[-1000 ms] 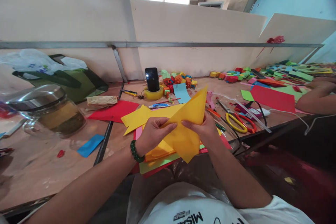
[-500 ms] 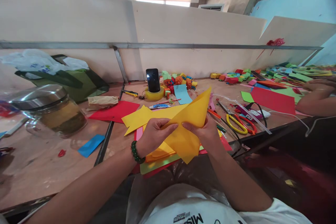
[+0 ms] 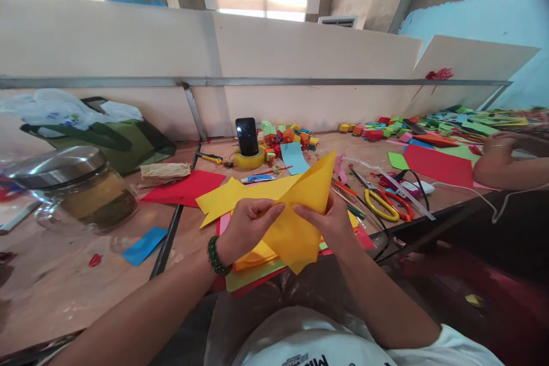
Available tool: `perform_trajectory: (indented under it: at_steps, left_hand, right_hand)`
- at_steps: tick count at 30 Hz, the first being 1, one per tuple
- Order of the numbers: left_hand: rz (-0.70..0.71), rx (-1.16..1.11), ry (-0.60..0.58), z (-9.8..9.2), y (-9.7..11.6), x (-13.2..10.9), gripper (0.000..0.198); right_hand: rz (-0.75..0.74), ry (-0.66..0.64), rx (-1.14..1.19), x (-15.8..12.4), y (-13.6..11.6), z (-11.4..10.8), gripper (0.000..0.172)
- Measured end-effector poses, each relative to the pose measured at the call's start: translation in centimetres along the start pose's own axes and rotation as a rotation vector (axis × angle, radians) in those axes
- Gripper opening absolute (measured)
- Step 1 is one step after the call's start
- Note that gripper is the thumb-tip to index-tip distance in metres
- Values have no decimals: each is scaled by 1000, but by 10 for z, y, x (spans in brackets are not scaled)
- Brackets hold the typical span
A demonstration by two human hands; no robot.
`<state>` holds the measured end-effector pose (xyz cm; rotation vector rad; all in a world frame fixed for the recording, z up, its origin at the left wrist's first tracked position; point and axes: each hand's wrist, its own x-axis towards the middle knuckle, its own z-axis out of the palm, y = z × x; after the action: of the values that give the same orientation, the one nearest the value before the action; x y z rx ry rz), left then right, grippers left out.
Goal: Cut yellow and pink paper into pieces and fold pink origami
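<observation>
Take the black smartphone (image 3: 247,135), propped upright in a yellow tape roll (image 3: 250,160), as your landmark. The thin, folded, bright yellow paper sheet (image 3: 295,234) is on your side of the phone and somewhat to its right, one pointed corner rising and another hanging toward your lap.

Your left hand (image 3: 251,226) pinches it near the fold, thumb on the facing side. Your right hand (image 3: 328,223) grips the right part, thumb pressed flat on the face; its fingers are mostly behind the paper, so you cannot tell how they are spread.

On your side of the phone too, partly under your hands, lies a loose stack of coloured paper sheets (image 3: 257,280). Yellow-handled metal scissors (image 3: 381,206) lie to the right of the phone, well apart from it.

The sheet should feel very light, springy rather than limp, and only slightly slippery. It likely creases or tears easily, so hold it close to the fold with your thumb pads, press evenly, and spare the thin, floppy corners.
</observation>
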<state>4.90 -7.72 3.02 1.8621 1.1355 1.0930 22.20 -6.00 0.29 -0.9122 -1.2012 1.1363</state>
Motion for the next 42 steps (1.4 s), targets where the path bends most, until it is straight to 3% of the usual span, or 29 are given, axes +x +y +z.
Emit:
perform_trajectory:
  at_steps: [6, 9, 11, 15, 23, 30, 34, 39, 42]
  left_hand:
    - [141, 167, -44, -5, 22, -5, 42]
    - [155, 220, -77, -7, 20, -7, 42]
    - [131, 241, -103, -8, 16, -8, 43]
    - [100, 265, -139, -10, 8, -13, 43]
    - [26, 223, -270, -17, 3, -17, 44]
    - [-77, 138, -398, -21, -2, -13, 48]
    - [-125, 98, -482, -24, -9, -5, 50]
    - [-165, 64, -460, -29, -21, 14, 50]
    - [-153, 84, -430, -26, -27, 24, 50]
  right_hand:
    - [-148, 130, 86, 12, -30, -16, 65]
    - [-190, 185, 67, 11, -41, -25, 64]
    - [-195, 154, 54, 8, -44, -30, 63]
    - [-121, 47, 29, 0, -44, -38, 62]
    - [-110, 43, -22, -3, -27, -53, 64]
    - [-100, -11, -59, -7, -21, -66, 55]
    - [-123, 47, -45, -4, -20, -69, 50]
    - [-191, 282, 104, 6, -25, -73, 48]
    - [-87, 135, 147, 8, -27, -69, 56]
